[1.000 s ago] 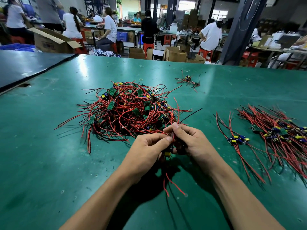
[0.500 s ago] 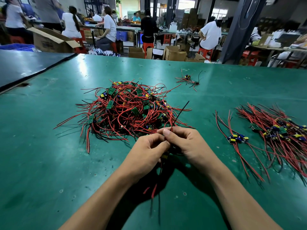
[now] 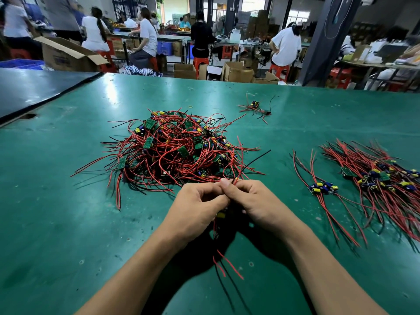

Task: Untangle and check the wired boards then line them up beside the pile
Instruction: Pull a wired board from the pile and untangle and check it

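We look across a green worktable at workers on red stools, an open cardboard box upper left, a dark pillar upper right, daylight in far windows.

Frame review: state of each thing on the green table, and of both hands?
tangled pile: heaped, wires intertwined.
held board: lifted between both hands, wires hanging.
left hand: grips held board.
right hand: pinches its wires.
sorted boards: lying side by side, right of pile.
stray board: lying alone, far side.
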Motion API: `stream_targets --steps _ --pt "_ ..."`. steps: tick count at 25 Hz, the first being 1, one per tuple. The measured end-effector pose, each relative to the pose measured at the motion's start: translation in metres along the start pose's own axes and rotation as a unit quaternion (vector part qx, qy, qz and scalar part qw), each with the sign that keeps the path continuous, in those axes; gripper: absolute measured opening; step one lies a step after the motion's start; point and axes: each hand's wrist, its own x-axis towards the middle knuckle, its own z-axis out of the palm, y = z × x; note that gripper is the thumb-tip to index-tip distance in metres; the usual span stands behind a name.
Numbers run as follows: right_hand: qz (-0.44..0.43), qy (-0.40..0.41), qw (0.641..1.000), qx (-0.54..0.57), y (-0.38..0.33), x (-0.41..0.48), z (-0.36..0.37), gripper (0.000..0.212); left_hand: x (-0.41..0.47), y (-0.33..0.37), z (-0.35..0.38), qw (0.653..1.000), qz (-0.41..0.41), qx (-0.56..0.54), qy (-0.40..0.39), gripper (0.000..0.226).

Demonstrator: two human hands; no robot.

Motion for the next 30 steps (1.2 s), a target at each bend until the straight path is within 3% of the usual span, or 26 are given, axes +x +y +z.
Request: stream_targets --steps 3,7,10,14,19,25,28,30 --pt "-0.051 0.040 0.991 -0.115 0.002 0.005 -0.005 0.044 0.003 0.002 0.002 0.999 -0.011 0.036 0.012 0.022" --pt "-0.064 0.111 0.976 -0.176 0.002 0.009 -0.013 0.035 0.003 0.003 0.005 0.998 -0.058 0.026 -0.011 0.017" --pt "-0.092 0.190 0.964 -0.160 0.000 0.008 -0.025 0.037 0.002 0.006 0.005 0.995 -0.083 0.027 -0.053 0.014" --pt "-0.058 0.211 0.975 -0.042 -0.003 0.010 -0.020 0.050 0.000 0.010 0.005 0.994 -0.098 -0.007 -0.053 0.013" --pt "0.021 0.151 0.977 0.151 -0.010 0.012 -0.014 0.056 -0.003 0.005 0.007 0.998 -0.060 0.030 -0.004 0.010" --pt "0.022 0.103 0.992 0.070 -0.008 0.008 -0.013 0.044 -0.003 0.003 0.009 0.997 -0.008 0.069 0.013 0.018" --pt "-0.001 0.003 0.995 0.097 0.000 0.004 -0.003 0.038 -0.001 0.005 0.007 0.999 -0.021 0.002 0.024 0.018" --pt "-0.016 -0.017 0.996 0.091 0.003 0.003 -0.002 0.042 0.000 0.006 0.006 0.996 -0.052 -0.074 0.020 0.018"
